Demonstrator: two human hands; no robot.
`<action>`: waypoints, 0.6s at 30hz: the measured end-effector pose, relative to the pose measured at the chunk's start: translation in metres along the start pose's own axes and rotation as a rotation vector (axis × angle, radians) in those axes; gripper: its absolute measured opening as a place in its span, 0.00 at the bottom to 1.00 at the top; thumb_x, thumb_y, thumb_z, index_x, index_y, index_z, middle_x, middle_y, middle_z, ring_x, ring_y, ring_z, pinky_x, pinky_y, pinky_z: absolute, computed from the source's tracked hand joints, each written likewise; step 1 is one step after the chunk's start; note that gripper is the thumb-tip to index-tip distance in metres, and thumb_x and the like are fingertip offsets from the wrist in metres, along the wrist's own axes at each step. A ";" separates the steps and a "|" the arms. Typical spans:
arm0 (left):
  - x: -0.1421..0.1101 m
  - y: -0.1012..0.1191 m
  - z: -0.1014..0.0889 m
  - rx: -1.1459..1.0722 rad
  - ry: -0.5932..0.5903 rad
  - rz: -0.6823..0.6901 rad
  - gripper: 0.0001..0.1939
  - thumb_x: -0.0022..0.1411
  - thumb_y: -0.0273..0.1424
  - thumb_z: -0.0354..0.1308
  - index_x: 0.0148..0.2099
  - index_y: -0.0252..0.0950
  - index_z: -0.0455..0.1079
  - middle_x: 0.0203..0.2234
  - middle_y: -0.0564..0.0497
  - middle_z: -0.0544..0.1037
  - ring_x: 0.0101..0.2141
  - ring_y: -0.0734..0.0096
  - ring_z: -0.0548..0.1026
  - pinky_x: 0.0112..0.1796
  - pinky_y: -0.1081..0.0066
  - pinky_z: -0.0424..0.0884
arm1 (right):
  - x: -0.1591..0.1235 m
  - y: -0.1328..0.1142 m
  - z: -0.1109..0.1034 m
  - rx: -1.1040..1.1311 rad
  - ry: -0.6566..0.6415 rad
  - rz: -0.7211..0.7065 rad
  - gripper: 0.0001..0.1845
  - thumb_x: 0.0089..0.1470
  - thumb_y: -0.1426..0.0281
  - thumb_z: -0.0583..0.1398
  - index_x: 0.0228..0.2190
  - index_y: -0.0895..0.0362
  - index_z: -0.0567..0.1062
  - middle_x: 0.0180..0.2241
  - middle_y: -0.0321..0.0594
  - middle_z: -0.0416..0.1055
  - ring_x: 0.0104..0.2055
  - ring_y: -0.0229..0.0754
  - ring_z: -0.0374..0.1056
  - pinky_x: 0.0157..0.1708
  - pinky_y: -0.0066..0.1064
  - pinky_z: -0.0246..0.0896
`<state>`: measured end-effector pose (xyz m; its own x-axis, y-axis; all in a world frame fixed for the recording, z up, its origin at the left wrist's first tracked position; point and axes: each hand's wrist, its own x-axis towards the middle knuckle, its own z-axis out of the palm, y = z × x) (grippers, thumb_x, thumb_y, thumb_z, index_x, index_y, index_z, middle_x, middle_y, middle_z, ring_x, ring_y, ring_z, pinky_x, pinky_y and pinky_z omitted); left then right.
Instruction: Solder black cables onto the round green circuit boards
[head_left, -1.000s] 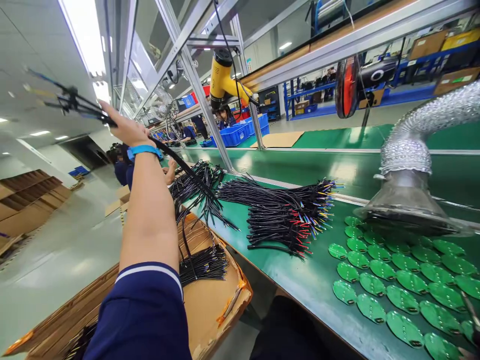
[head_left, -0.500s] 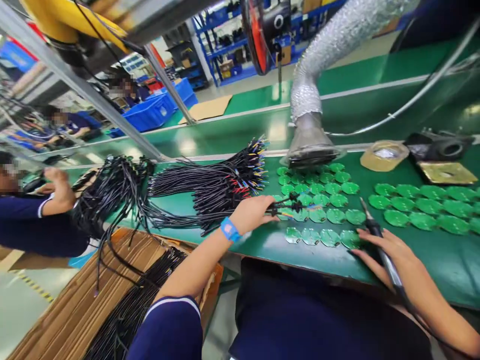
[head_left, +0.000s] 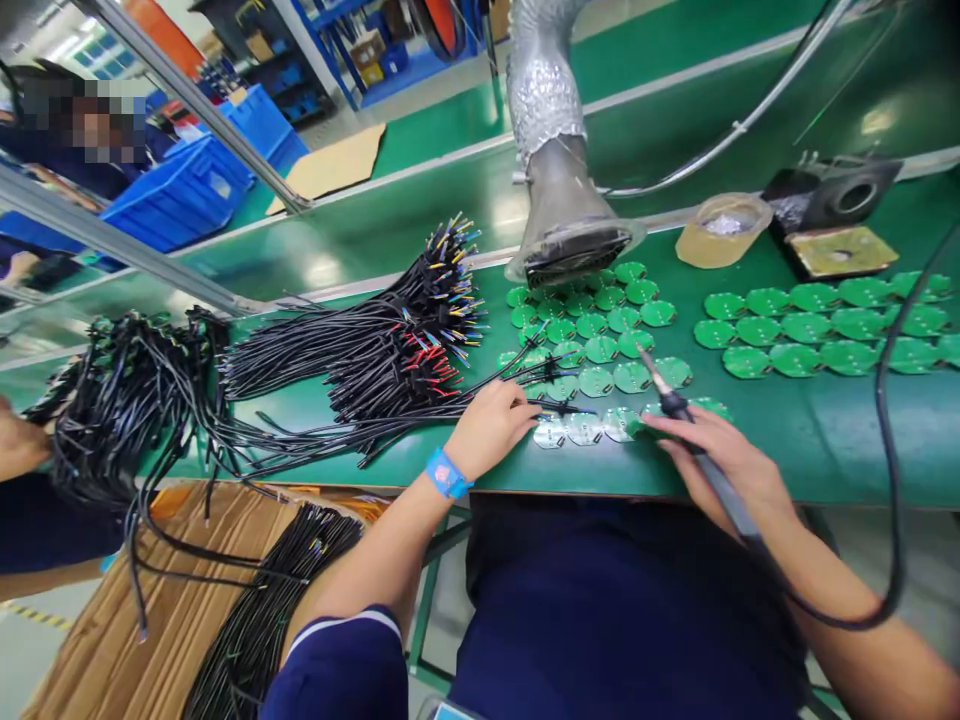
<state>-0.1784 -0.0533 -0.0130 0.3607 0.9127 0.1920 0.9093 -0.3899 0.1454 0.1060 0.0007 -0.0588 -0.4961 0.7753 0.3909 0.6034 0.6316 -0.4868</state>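
Observation:
My left hand [head_left: 491, 425], with a blue wristband, is closed on a black cable [head_left: 559, 405] whose stripped end lies over the round green circuit boards [head_left: 592, 380] at the near edge of the green bench [head_left: 825, 440]. My right hand [head_left: 720, 455] grips a soldering iron [head_left: 667, 395] like a pen, its tip pointing up-left over the boards. The iron's black cord [head_left: 885, 400] loops off to the right.
A bundle of black cables with coloured ends [head_left: 397, 345] lies left of the boards, a tangled heap [head_left: 127, 400] further left. A silver fume hose [head_left: 559, 200] stands behind the boards. A tape roll [head_left: 720, 235] and iron stand [head_left: 832, 215] sit right. A cardboard box [head_left: 165, 620] holds more cables. Another person's hand [head_left: 19, 440] shows at the left.
My left hand came down from high on the left with the cable and now rests at the boards. My right hand with the iron has moved in closer to it.

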 end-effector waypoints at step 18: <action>-0.029 0.043 0.004 -0.309 0.003 -0.231 0.08 0.63 0.32 0.51 0.32 0.35 0.67 0.29 0.51 0.71 0.33 0.70 0.69 0.37 0.70 0.67 | -0.016 -0.025 -0.014 0.158 -0.053 -0.233 0.25 0.56 0.73 0.55 0.55 0.54 0.60 0.33 0.37 0.74 0.38 0.41 0.71 0.44 0.38 0.66</action>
<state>-0.1487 -0.0961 -0.0167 0.1524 0.9806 0.1230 0.8610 -0.1929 0.4707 0.1074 -0.0273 -0.0421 -0.6447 0.6051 0.4671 0.3667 0.7810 -0.5056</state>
